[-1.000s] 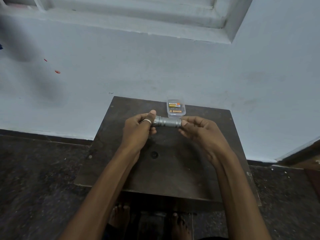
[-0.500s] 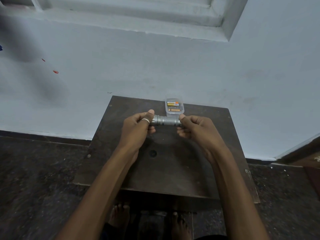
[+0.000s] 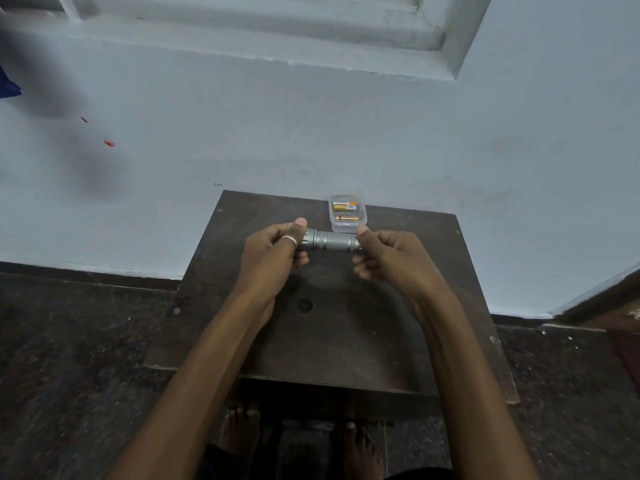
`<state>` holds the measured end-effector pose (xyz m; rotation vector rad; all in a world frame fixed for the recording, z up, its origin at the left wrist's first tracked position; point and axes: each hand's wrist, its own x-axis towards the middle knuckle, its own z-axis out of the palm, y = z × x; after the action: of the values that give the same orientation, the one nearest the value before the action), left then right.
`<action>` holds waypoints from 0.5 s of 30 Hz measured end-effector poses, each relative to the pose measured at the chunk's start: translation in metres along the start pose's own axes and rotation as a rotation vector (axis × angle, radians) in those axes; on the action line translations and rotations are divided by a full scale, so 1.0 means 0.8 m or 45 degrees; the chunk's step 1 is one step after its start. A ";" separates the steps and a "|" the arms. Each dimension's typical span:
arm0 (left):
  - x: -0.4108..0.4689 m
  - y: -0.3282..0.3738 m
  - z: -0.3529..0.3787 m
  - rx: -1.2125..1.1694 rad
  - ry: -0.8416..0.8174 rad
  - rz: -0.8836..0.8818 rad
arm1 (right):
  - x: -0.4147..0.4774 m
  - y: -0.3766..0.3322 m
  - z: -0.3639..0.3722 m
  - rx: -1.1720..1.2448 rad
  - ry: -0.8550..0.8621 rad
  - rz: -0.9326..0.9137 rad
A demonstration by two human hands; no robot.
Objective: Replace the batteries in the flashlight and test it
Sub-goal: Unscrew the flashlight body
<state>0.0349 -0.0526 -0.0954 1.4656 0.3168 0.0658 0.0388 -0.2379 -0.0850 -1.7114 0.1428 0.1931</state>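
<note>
Running left to right, the silver knurled metal flashlight (image 3: 330, 241) is held level just above the far half of the dark wooden desk (image 3: 346, 344). Its wider scalloped head points left and its tail points right. The left hand (image 3: 273, 252) grips the head, fingers curled round it, with a silver ring (image 3: 289, 239) on the thumb. The right hand (image 3: 391, 258) pinches the tail end between thumb and curled fingers.

Just beyond the flashlight, near the desk's far edge, sits a small clear plastic box (image 3: 360, 221) holding gold and orange batteries (image 3: 344, 205). The near half of the desk is bare under the forearms, with free strips along its left and right edges.

The desk's far edge meets a pale blue wall (image 3: 311, 133). Dark speckled floor (image 3: 69, 341) lies on both sides, and bare feet (image 3: 239, 431) show below the near edge.
</note>
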 end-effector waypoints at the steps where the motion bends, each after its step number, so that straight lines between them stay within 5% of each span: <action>1: 0.000 0.000 0.000 -0.005 0.004 -0.001 | 0.001 0.001 -0.001 0.017 -0.001 -0.031; 9: 0.001 0.001 -0.004 -0.045 0.004 -0.023 | 0.001 -0.001 -0.012 0.139 -0.044 -0.181; 15: 0.003 0.000 -0.003 -0.042 0.004 -0.034 | 0.001 -0.001 -0.001 0.031 -0.074 -0.007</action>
<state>0.0361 -0.0495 -0.0960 1.4285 0.3362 0.0513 0.0401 -0.2385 -0.0844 -1.6798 0.0969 0.2358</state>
